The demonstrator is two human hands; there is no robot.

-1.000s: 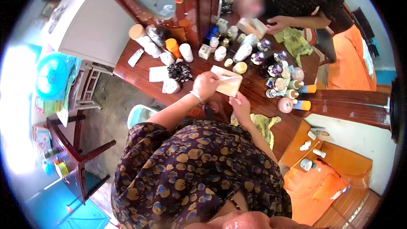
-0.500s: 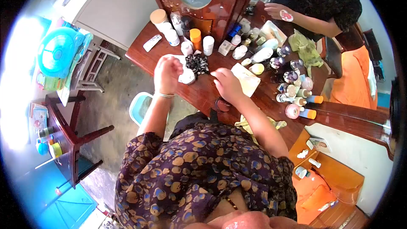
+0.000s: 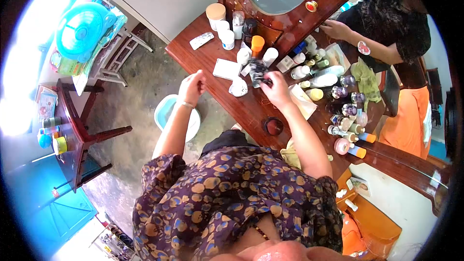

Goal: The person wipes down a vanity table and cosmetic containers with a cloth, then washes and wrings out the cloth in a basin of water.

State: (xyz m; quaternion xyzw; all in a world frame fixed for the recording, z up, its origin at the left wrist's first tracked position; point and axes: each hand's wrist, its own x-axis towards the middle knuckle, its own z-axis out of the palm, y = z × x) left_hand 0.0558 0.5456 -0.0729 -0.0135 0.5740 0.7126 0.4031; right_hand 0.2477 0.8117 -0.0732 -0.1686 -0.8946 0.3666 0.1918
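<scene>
My right hand (image 3: 277,90) pinches the end of a crumpled black-and-white bundle (image 3: 258,70) over the dressing table. Right below the bundle lies a round white item (image 3: 238,87), with a white box (image 3: 227,69) beside it. My left hand (image 3: 193,88) is off the table's front edge, its fingers curled in and nothing showing in them. Just behind the bundle stand a bottle with an orange cap (image 3: 257,43) and a white bottle (image 3: 270,57). A pale tray (image 3: 303,102) lies to the right of my right hand, partly hidden by it.
Jars and bottles (image 3: 227,39) crowd the back of the dressing table (image 3: 241,113). More bottles (image 3: 349,109) line the mirror on the right, which reflects a person in black. A round dark knob-like piece (image 3: 273,126) sits near the front edge. A light blue basin (image 3: 166,108) stands on the floor.
My right hand has reached to the black-and-white bundle and picked it up. My left hand has drawn away from the round white item. The view has shifted, showing the white box and basin more fully.
</scene>
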